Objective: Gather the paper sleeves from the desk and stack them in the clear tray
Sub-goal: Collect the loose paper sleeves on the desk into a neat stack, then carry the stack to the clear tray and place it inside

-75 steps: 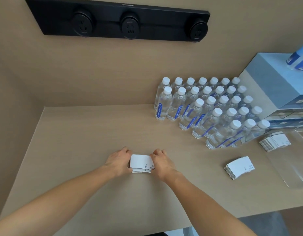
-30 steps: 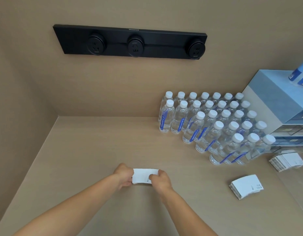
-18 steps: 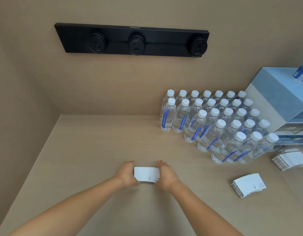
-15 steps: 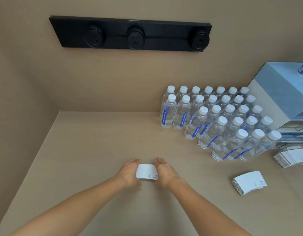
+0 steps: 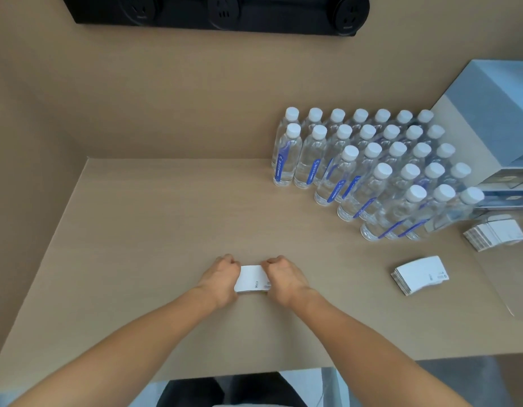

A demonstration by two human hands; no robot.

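A small stack of white paper sleeves [image 5: 252, 279] rests on the beige desk [image 5: 154, 218] near its front middle. My left hand [image 5: 220, 277] presses its left end and my right hand [image 5: 285, 276] its right end, fingers curled around the stack. A second stack of sleeves [image 5: 420, 275] lies loose on the desk to the right. Further right, a third stack [image 5: 495, 234] sits inside the clear tray [image 5: 501, 289], whose edges are faint and partly cut off by the frame.
Several rows of water bottles [image 5: 371, 165] with white caps stand at the back right. A blue-grey box [image 5: 495, 124] rises behind them at the right edge. A black socket strip [image 5: 219, 13] is on the back wall. A side wall closes the left.
Both hands have kept hold of the sleeve stack and squeezed closer together on it. The view has tilted down, so the desk's front edge now shows.
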